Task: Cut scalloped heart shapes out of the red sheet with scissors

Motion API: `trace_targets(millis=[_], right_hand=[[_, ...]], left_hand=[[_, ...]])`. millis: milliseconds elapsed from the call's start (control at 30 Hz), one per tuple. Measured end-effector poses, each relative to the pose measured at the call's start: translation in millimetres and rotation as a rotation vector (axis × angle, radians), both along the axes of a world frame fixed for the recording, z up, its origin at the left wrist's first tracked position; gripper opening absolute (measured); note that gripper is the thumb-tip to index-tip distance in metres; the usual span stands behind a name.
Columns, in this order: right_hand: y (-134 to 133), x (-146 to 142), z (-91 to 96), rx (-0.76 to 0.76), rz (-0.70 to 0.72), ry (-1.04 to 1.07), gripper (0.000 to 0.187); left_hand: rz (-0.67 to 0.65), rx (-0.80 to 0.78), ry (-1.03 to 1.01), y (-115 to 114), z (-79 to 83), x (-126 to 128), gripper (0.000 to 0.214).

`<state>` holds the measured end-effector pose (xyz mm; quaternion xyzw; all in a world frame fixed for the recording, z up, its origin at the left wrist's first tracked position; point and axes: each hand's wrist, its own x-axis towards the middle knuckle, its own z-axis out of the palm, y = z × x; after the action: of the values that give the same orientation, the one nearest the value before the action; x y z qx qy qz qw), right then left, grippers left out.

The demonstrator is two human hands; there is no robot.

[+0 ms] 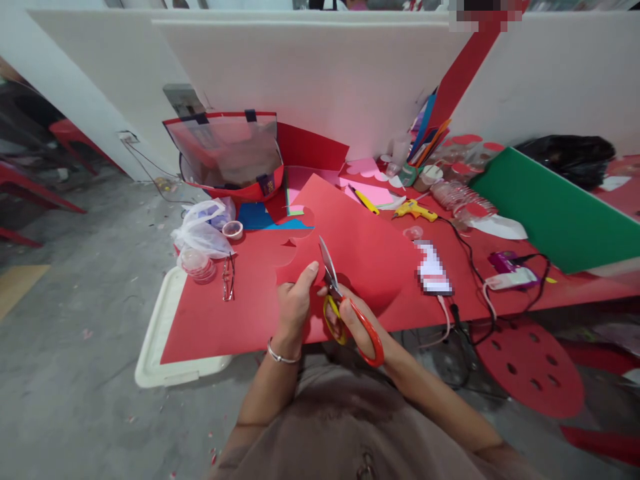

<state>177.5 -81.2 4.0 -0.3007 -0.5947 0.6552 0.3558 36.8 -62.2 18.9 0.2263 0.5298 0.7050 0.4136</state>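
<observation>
A large sheet of red paper [365, 240] is held up above the red-covered table [240, 327]. Curved notches mark its left edge. My left hand [296, 293] pinches that edge near its lower left corner, thumb on top. In my right hand [360, 320] are scissors [370, 333] with one red-orange handle and one yellow handle. Their blades point up and away from me, beside my left thumb, against the paper. One blade shows over the sheet; the other is mostly hidden.
A yellow glue gun [416, 210], a phone [433, 270] and a power bank-like white block [511, 279] with cables lie on the right. Eyeglasses [229, 277], a tape roll [233, 231] and a plastic bag [203, 230] are left. A yellow cutter [367, 201] lies behind the sheet.
</observation>
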Motion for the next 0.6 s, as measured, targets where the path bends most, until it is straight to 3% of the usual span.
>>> trace_targets(millis=[333,600], right_hand=[[-0.2,1.5,2.4,-0.012,0.001,0.012,0.053],[-0.8,-1.5,-0.5,-0.038,0.001,0.018,0.054]], left_hand=[[0.014,0.045,-0.07,4.1,-3.1,2.4,0.033],[0.041,-0.063,-0.178,6.7,0.1,5.9,0.048]])
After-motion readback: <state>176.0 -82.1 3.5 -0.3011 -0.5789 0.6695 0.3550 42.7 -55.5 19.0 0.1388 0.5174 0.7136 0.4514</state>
